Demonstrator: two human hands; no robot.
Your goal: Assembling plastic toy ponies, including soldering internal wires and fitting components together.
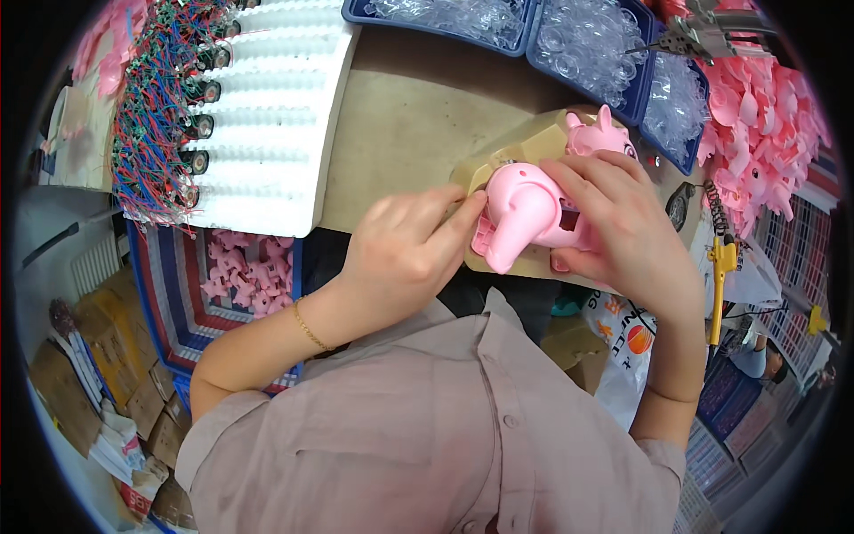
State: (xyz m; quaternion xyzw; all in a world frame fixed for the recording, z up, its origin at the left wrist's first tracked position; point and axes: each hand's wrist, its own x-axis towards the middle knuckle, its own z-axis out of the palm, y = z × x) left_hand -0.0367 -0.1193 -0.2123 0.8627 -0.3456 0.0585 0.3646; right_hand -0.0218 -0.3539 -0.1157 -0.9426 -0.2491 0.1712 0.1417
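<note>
A glossy pink plastic toy animal (523,212), with an eared head at its far right end, lies on a beige block (480,167) at the table's near edge. My right hand (627,227) is closed over its body from the right, fingers on top and thumb below. Against the toy's left end, my left hand (409,240) has its thumb and forefinger pressed together in a pinch. What sits between those fingertips, if anything, is too small or hidden to make out.
White ribbed foam tray (267,107) at left bears wired speakers (197,162). Below it, a striped bin (182,303) holds small pink parts. Blue trays (525,43) of clear plastic pieces line the back. Pink shells (756,133) pile up at right, near a yellow hanging tool (719,276).
</note>
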